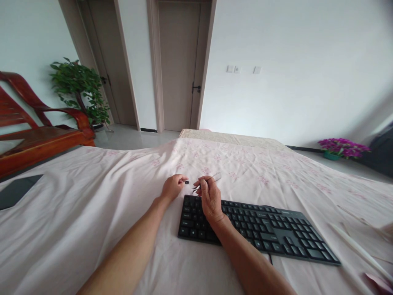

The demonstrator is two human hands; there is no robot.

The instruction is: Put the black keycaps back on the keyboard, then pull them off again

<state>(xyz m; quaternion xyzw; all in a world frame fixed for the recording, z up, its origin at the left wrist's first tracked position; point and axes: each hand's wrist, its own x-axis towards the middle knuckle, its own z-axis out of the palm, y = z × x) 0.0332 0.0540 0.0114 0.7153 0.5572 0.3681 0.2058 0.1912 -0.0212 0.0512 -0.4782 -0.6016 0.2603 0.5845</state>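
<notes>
A black keyboard (260,229) lies on the pink flowered cloth (92,205) that covers the table. My left hand (172,187) is closed just beyond the keyboard's far left corner, pinching a small black keycap (187,182) between its fingertips. My right hand (209,196) hovers over the keyboard's left end, closed on a thin clear-handled tool (211,179) whose tip points toward the keycap.
A dark flat device (16,190) lies at the table's left edge. A white stick-like object (356,246) rests at the right. Beyond stand a red wooden bench (33,131), a green plant (80,88), closed doors and purple flowers (342,147).
</notes>
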